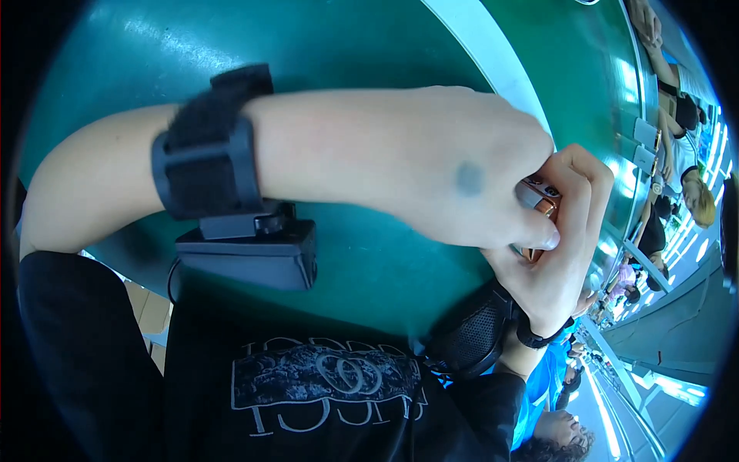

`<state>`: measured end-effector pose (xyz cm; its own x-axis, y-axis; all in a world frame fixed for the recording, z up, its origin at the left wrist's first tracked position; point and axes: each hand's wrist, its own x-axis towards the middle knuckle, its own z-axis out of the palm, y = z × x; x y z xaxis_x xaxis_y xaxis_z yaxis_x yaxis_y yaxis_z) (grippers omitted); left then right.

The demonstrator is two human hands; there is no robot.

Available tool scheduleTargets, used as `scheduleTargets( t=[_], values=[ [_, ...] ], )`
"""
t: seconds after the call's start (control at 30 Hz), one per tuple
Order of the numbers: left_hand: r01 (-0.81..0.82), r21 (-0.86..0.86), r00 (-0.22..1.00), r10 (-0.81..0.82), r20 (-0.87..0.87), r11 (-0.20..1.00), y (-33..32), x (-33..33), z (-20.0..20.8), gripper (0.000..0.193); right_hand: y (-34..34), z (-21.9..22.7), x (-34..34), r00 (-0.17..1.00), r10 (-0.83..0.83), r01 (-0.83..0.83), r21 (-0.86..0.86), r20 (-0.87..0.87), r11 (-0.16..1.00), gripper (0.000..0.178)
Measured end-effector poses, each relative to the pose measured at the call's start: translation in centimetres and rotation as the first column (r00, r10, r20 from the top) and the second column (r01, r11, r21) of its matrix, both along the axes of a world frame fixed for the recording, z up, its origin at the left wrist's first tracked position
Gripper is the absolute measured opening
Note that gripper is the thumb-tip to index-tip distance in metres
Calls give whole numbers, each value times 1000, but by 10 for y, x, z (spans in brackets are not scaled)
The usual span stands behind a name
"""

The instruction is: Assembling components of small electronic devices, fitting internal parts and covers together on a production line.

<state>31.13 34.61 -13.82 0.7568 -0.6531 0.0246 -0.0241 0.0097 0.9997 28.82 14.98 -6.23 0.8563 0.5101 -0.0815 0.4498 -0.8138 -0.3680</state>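
Observation:
My left hand [477, 165] reaches across from the left, back of the hand up, its fingers curled and the thumb pressed against a small copper-coloured and silver metal part [546, 206]. From the other side my right hand [573, 223] closes around the same part, fingers bent over it. Most of the part is hidden between the two hands, so its kind cannot be told. Both hands are above the green table. A black strap [204, 162] with a dark box [250, 254] hanging below it circles my left wrist. My right wrist wears a black band [535, 335].
The green tabletop [362, 239] lies under my arms, with a curved white strip [489, 46] crossing it. Black mesh gear [473, 331] sits by my right forearm. Small pale boxes [645, 145] stand at the far right table edge. Several people are along the right side, one in blue [546, 393] nearby.

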Motion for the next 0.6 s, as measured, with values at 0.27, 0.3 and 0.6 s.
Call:
scheduleTargets(
  t=[0.27,0.3,0.6],
  values=[
    [119,134,992,-113,-52,984,68,25,30,42,68,5,15,998,-4,-1,83,64,997,55],
    [47,15,981,-43,-188,999,69,20,24,44,69,4,17,993,-2,-8,90,115,996,55],
    [-741,-136,452,638,623,658,114,89,-2,64,24,2,27,645,54,761,647,-762,41,52]
  ],
)
